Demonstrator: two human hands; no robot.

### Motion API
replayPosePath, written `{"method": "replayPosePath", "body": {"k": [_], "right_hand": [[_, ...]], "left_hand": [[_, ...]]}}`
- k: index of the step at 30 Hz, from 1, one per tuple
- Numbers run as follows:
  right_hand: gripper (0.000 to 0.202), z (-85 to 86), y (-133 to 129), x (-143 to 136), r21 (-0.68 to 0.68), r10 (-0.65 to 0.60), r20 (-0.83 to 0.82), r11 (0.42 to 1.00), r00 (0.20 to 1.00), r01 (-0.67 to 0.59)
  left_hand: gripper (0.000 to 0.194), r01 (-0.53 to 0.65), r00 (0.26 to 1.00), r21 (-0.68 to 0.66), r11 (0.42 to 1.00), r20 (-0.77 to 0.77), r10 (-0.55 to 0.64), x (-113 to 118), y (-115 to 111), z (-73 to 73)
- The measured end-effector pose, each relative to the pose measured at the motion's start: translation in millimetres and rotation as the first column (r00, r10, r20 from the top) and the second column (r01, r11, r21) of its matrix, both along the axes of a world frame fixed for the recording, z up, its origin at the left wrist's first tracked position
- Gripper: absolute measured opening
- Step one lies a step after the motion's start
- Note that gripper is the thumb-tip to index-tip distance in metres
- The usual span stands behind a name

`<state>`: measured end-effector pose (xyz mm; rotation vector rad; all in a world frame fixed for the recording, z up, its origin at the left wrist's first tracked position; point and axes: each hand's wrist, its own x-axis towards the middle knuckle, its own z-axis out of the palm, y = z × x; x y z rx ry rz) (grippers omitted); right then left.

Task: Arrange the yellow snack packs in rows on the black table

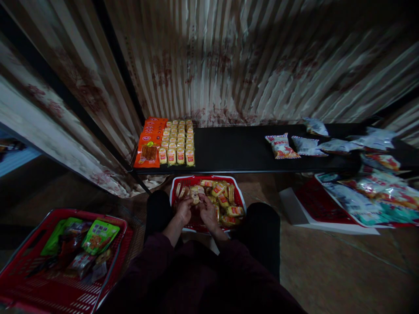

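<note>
Over a red basket with a white rim [241,197], between my knees, both hands come together at a small wrapped snack cake [196,194]. My left hand [184,211] grips its left side with bent fingers. The fingers of my right hand [208,211] close on its right side. Below and around them the basket holds several more yellow wrapped cakes [223,200] with red labels. On the black shelf [229,148] just ahead, similar cakes [176,141] stand in neat rows beside a stack of orange snack packets [151,141].
Puffed snack bags [282,146] lie along the shelf's right part. A tilted container [307,198] full of bags stands at the right on the floor. At lower left is another red basket [19,279] with a green pouch [100,237] among its packets. A striped curtain [229,65] hangs behind.
</note>
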<state>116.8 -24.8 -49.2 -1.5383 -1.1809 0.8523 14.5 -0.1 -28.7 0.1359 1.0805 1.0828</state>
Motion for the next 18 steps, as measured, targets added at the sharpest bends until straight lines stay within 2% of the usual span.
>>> {"method": "replayPosePath", "body": {"k": [6, 11, 18], "right_hand": [[0.039, 6.2, -2, -2, 0.011, -0.008, 0.029, 1.000, 1.000, 0.008], [0.038, 9.6, -3, -3, 0.036, -0.004, 0.067, 0.999, 0.998, 0.001], [0.036, 10.2, -3, -3, 0.097, 0.010, 0.148, 0.995, 0.989, -0.025]], "left_hand": [[0.020, -0.007, 0.998, -0.055, 0.998, 0.064, 0.011, 0, -2, 7.8], [0.019, 0.039, 0.996, -0.051, 0.998, 0.080, -0.035, -1, -4, 11.1], [0.019, 0.057, 0.996, -0.058, 0.997, 0.068, -0.053, -3, -4, 0.2]]}}
